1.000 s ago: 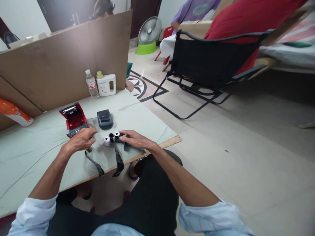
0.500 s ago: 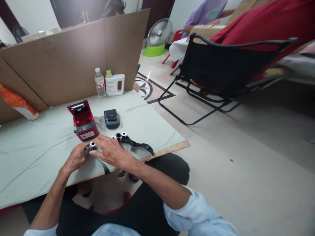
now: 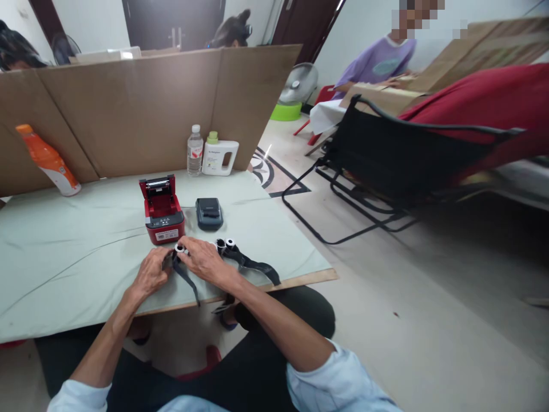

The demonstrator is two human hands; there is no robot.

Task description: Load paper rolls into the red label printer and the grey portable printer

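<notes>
A small roll of tape [image 3: 179,249] with a white-rimmed core stands upright near the table's front edge. From it a narrow dark strip [image 3: 187,279] runs down over the edge. My right hand [image 3: 201,260] has thumb and fingers closed around the roll. My left hand [image 3: 152,270] is closed just left of it, its fingertips pinching a dark grey piece [image 3: 167,262], partly hidden, whose link to the roll I cannot make out. Right of my hands stand more such rolls [image 3: 220,245], trailing a dark strip [image 3: 261,269]. Behind them is a red label printer [image 3: 164,222], lid raised.
A small dark grey device [image 3: 209,214] lies right of the printer. Along the cardboard screen [image 3: 137,109] stand a water bottle [image 3: 195,151], a white jug [image 3: 220,157] and a tilted orange bottle [image 3: 49,163]. A black folding chair [image 3: 386,154] is to the right; other people sit beyond.
The camera view has tilted up and turned left, so things on the table appear further right. Both hands stay at the roll; its strip now hangs out below my fingers at a different angle.
</notes>
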